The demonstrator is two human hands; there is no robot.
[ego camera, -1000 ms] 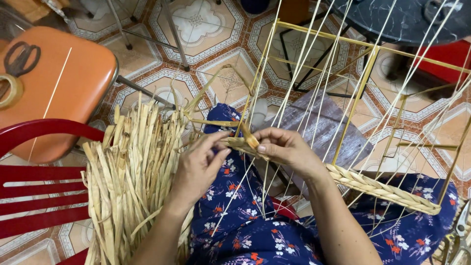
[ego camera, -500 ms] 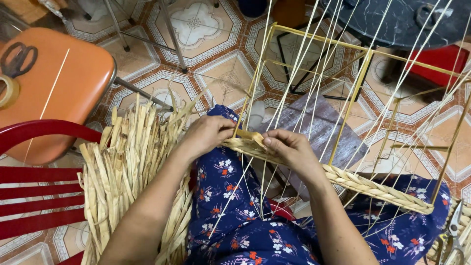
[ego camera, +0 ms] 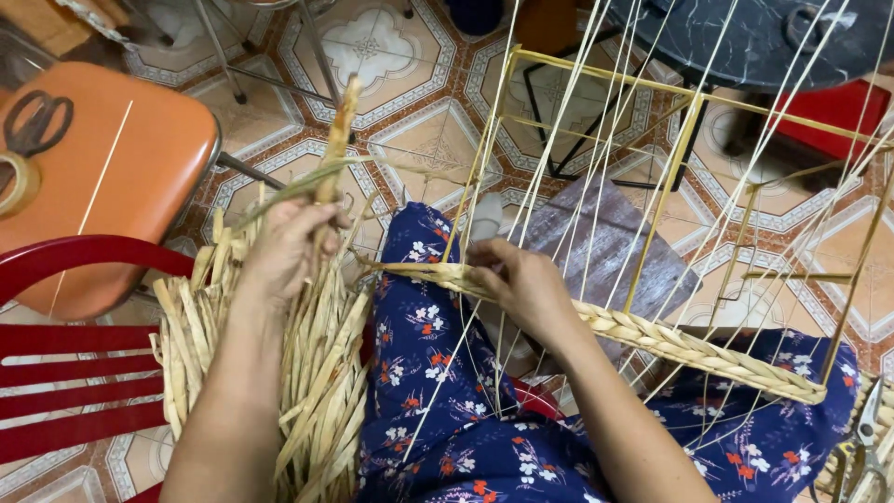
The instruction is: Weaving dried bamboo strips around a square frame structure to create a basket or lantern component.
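Observation:
My left hand (ego camera: 284, 244) grips one dried straw stalk (ego camera: 337, 130) and holds it upright above a thick bundle of dried straw stalks (ego camera: 317, 373) that lies at my left side. My right hand (ego camera: 521, 279) pinches the end of a woven straw braid (ego camera: 680, 346) that runs along the lower edge of a yellow metal frame (ego camera: 678, 154). Pale strings (ego camera: 596, 177) stretch across that frame. The frame rests on my lap, over blue floral fabric (ego camera: 447, 419).
An orange chair seat (ego camera: 121, 168) at the upper left carries black scissors (ego camera: 37, 121) and a tape roll (ego camera: 14, 182). A red slatted chair (ego camera: 65, 382) stands at the left. A dark round table (ego camera: 745, 37) and patterned floor tiles (ego camera: 372, 56) lie beyond. Small metal scissors (ego camera: 866, 438) sit at the lower right.
My left hand left the braid, moved left to the straw bundle and lifted one stalk upward. My right hand stayed on the braid's end.

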